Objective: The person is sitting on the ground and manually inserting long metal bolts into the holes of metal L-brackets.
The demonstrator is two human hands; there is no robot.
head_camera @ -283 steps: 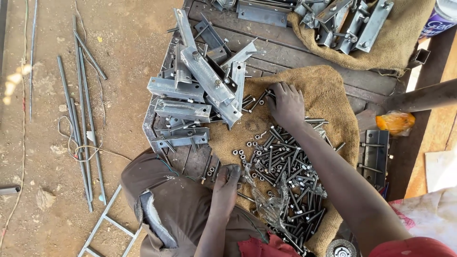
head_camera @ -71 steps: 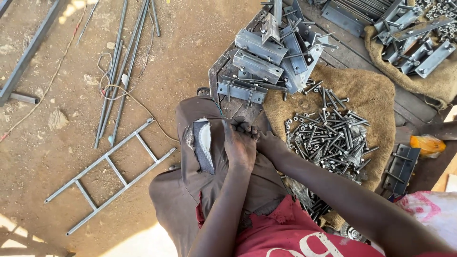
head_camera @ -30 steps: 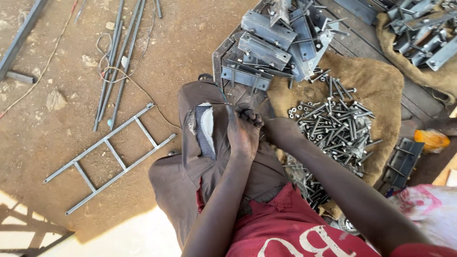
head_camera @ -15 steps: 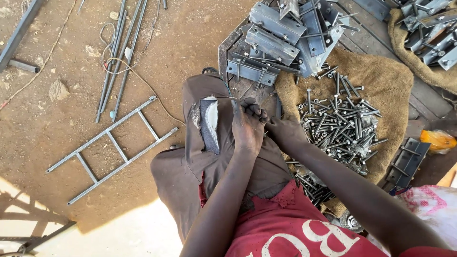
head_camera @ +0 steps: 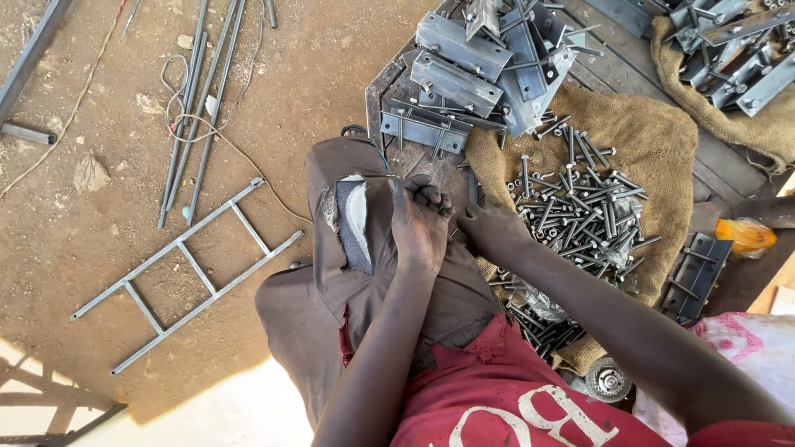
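Note:
My left hand [head_camera: 418, 228] is curled shut over my knee, on torn brown trousers [head_camera: 348, 248]. My right hand [head_camera: 490, 232] is closed right beside it, fingertips almost touching the left. A dark bolt [head_camera: 472, 189] stands up between the two hands, and both seem to pinch it; the exact grip is hidden by the fingers. Just right of my hands a heap of loose bolts and nuts [head_camera: 580, 203] lies on a burlap sack [head_camera: 654, 141].
Grey steel brackets [head_camera: 464, 58] are stacked beyond my knee, with more on a second sack [head_camera: 737, 74] at the top right. Thin rods [head_camera: 195, 108] and a small ladder-shaped metal frame [head_camera: 186, 273] lie on the dirt to the left. An orange wrapper [head_camera: 745, 236] lies at the right.
Earlier my hands were out picking in the bolt heap. They have come back together over my knee and have stayed there for the last second, with only slight finger movement.

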